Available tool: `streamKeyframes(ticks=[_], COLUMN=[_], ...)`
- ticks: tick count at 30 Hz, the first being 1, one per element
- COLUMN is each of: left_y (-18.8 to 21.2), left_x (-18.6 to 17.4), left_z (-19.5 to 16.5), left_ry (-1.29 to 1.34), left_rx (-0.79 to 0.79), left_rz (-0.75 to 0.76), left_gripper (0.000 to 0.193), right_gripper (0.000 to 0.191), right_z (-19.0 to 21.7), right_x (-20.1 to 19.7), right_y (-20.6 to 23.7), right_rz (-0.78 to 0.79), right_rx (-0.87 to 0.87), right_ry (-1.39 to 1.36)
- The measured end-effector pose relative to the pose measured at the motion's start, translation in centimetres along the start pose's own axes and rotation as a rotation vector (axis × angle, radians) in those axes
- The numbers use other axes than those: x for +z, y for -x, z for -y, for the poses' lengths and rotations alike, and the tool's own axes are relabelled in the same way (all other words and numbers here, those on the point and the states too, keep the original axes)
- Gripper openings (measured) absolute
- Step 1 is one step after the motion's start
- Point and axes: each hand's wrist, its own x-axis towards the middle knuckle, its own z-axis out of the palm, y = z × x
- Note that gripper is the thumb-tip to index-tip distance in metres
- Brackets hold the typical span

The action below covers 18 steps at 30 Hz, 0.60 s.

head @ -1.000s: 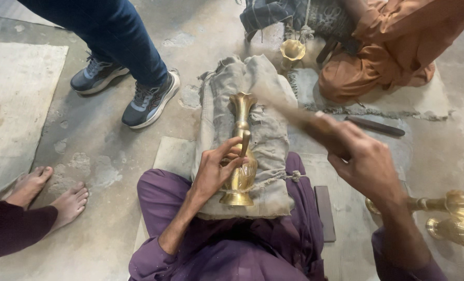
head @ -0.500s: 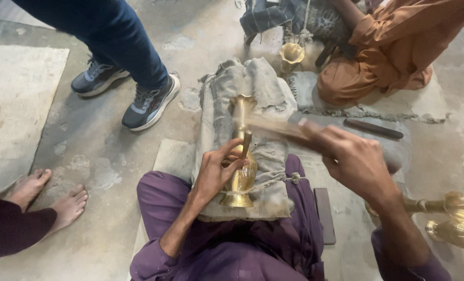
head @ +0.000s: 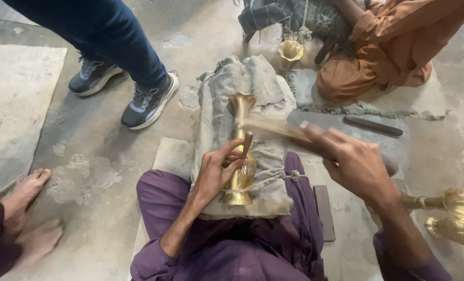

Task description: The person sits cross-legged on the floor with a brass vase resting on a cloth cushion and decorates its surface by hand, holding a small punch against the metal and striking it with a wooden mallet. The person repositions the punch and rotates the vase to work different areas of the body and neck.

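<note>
A brass vase (head: 241, 151) lies on a grey cloth-covered block (head: 242, 104) across my lap, mouth pointing away from me. My left hand (head: 217, 171) rests on the vase's belly and pinches a short chisel-like tool (head: 246, 143) against the metal. My right hand (head: 353, 161) grips a wooden stick (head: 273, 127), blurred by motion, its far end over the vase's neck close to the tool.
Another seated person in orange (head: 383, 57) works beside a small brass cup (head: 291, 51). Someone in jeans and sneakers (head: 148, 101) stands at the upper left. Bare feet (head: 26, 208) show at left. More brass pieces (head: 453, 218) lie at right, and a dark bar (head: 372, 126) on the floor.
My right hand has swung the stick down and leftward toward the tool on the vase. My left hand and the vase have stayed in place.
</note>
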Motion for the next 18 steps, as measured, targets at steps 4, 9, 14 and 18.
streamKeyframes(ticks=[4, 9, 14, 18], left_y=[0.05, 0.06, 0.26, 0.3], left_x=[0.03, 0.04, 0.1, 0.17], left_z=[-0.23, -0.47, -0.46, -0.4], left_ry=[0.011, -0.014, -0.019, -0.003], left_rx=[-0.011, -0.05, -0.02, -0.04], left_rz=[0.003, 0.006, -0.018, -0.014], left_gripper=[0.049, 0.048, 0.048, 0.048], right_gripper=[0.076, 0.07, 0.074, 0.065], right_z=[-0.26, -0.27, 0.07, 0.54], right_x=[0.54, 0.81, 0.48, 0.07], right_y=[0.45, 0.4, 0.36, 0.06], right_rz=[-0.169, -0.118, -0.103, -0.108], right_rx=[0.043, -0.004, 0.03, 0.102], right_ry=[-0.093, 0.081, -0.068, -0.094])
